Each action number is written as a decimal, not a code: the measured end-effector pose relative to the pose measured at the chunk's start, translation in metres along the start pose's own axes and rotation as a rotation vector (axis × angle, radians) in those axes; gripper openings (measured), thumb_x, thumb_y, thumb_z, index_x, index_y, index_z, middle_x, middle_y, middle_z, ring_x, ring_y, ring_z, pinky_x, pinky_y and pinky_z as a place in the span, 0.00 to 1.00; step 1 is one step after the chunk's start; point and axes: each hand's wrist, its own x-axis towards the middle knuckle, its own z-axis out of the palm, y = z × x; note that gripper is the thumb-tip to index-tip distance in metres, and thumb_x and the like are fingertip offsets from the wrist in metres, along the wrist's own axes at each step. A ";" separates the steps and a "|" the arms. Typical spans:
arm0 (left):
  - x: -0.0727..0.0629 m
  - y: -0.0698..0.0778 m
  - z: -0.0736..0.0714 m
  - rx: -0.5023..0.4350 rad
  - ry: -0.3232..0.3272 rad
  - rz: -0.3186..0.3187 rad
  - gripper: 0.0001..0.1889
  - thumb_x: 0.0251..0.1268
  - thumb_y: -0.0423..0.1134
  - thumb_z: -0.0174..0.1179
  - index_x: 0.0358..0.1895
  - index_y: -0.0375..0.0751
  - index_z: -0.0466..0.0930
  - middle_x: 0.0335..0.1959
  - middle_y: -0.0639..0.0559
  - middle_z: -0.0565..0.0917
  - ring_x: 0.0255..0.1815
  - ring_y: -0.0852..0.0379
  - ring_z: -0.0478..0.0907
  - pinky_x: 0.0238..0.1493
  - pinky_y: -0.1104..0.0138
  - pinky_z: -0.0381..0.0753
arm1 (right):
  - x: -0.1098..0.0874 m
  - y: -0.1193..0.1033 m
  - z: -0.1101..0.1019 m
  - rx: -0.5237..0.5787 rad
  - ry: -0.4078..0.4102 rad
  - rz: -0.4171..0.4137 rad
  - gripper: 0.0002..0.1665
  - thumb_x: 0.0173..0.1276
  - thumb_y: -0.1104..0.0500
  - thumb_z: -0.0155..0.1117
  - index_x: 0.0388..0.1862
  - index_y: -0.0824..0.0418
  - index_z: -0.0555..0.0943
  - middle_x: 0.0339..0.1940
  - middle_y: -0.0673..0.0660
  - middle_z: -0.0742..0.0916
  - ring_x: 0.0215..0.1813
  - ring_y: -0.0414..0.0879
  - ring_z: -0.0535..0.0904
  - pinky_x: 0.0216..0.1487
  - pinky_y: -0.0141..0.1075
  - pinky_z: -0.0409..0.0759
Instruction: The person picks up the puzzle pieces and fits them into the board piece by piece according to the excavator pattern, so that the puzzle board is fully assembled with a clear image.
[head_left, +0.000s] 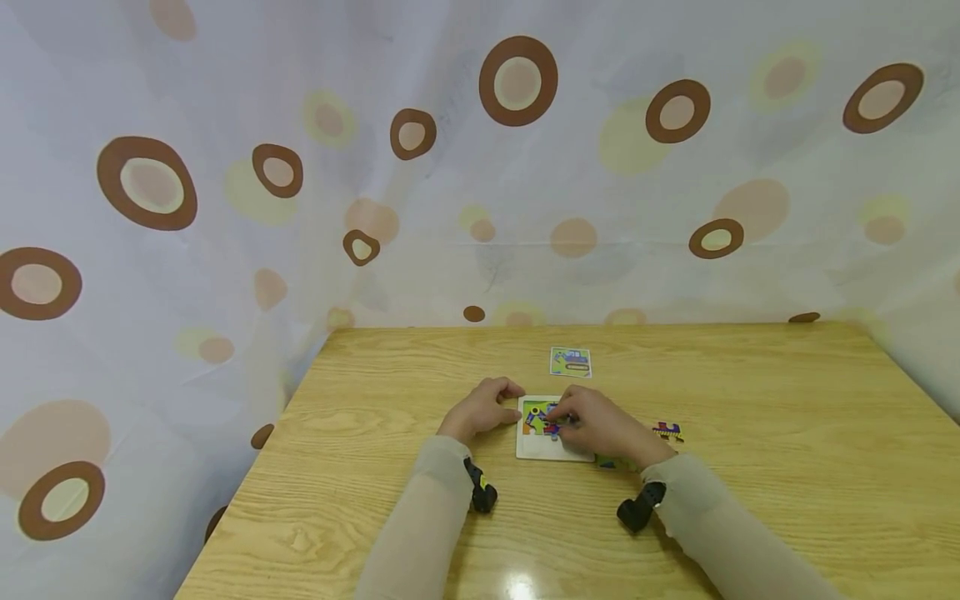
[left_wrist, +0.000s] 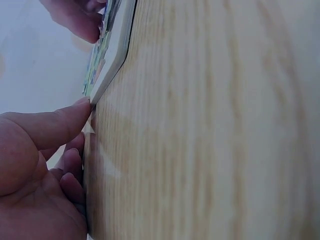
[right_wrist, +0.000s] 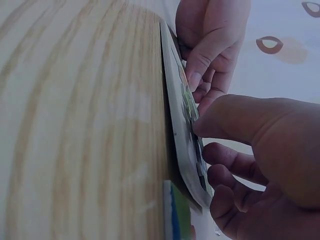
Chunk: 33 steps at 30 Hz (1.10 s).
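Observation:
A white-framed jigsaw puzzle board [head_left: 551, 451] lies on the table, partly filled with colourful pieces of a vehicle picture on green. My left hand [head_left: 482, 408] stays at the board's left side, its thumb [left_wrist: 70, 120] touching the edge near a corner. The other left fingers bend near the tabletop. Over the board, my right hand [head_left: 600, 423] has thumb and forefinger down at a puzzle piece [head_left: 551, 427] among the others. In the right wrist view the right thumb [right_wrist: 225, 117] touches the puzzle surface; the forefinger's grip is mostly hidden.
A printed picture card [head_left: 571, 362] of a similar vehicle lies beyond the board. A loose dark puzzle piece [head_left: 667, 431] is right of my right hand, and a green piece [head_left: 611, 462] lies partly under the right wrist. A spotted curtain [head_left: 517, 183] hangs behind the wooden table [head_left: 360, 417].

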 end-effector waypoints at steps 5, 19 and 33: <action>0.000 0.000 0.000 0.005 0.002 0.004 0.15 0.68 0.32 0.63 0.57 0.40 0.79 0.55 0.47 0.73 0.55 0.50 0.68 0.61 0.55 0.67 | 0.000 0.000 0.002 -0.019 0.000 0.024 0.18 0.61 0.70 0.64 0.50 0.60 0.87 0.39 0.51 0.79 0.33 0.42 0.70 0.32 0.35 0.70; 0.001 0.001 0.001 -0.025 0.004 -0.015 0.16 0.68 0.32 0.63 0.57 0.40 0.79 0.56 0.47 0.74 0.57 0.49 0.68 0.63 0.54 0.66 | 0.001 -0.005 0.000 -0.022 0.000 0.042 0.17 0.60 0.69 0.65 0.49 0.61 0.88 0.36 0.51 0.80 0.30 0.42 0.69 0.30 0.34 0.67; 0.000 0.001 0.000 -0.035 0.002 -0.028 0.15 0.68 0.32 0.63 0.57 0.41 0.79 0.56 0.47 0.74 0.57 0.48 0.68 0.62 0.54 0.67 | 0.005 -0.006 -0.001 -0.117 -0.045 -0.025 0.14 0.63 0.68 0.67 0.48 0.64 0.88 0.34 0.49 0.78 0.28 0.40 0.68 0.28 0.32 0.68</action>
